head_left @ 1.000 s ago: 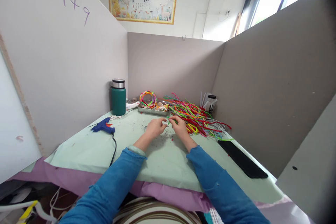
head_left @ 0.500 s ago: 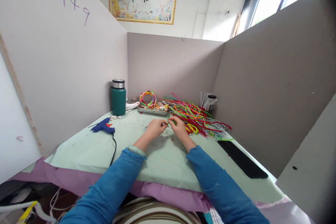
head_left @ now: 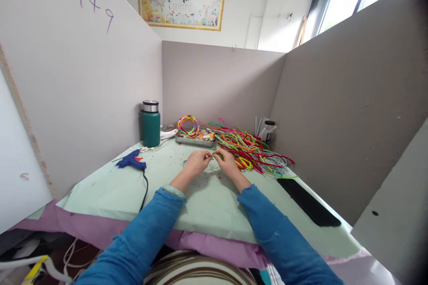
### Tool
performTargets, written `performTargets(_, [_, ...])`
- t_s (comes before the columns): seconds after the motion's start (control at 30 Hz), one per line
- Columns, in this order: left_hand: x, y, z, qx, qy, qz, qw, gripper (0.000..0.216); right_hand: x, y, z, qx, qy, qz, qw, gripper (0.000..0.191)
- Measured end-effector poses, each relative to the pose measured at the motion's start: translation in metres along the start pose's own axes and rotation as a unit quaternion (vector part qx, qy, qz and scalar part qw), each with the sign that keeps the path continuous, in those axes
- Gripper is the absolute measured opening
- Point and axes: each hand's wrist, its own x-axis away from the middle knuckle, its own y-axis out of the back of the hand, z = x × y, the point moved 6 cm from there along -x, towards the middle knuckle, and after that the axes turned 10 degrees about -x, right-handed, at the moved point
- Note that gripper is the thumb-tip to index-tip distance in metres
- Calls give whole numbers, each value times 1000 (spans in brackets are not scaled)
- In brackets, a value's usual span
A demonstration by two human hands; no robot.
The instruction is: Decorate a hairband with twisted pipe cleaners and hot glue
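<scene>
Your right hand (head_left: 228, 163) seems to pinch a green stem (head_left: 220, 156); your left (head_left: 198, 162) is pinched closed (on what, can't tell). Fine shaping, apparently; steady fingertips needed next.

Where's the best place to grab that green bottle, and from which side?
I'd probably take the green bottle around its middle, below the silver collar, coming from the front right: it looks cylindrical, stands upright, and the left partition is close on its left.
</scene>
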Motion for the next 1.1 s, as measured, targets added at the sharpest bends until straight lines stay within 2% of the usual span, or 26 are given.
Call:
performTargets(0.3, [-3, -1, 0, 22, -4, 6, 1000, 27, 0, -1, 1, 18, 24, 13, 999, 16])
performTargets(0.47, [-2, -1, 0, 27, -3, 7, 1000, 27, 1, 0, 0, 20, 19, -1, 1000, 16])
performTargets(0.87, [0, -3, 1, -3, -1, 10, 1000, 27, 3, -2, 2, 19, 10, -12, 1000, 16])
performTargets(1.1, [-1, -5, -1, -29, -1, 32, 999, 28, 3, -4, 3, 24, -3, -17, 1000, 15])
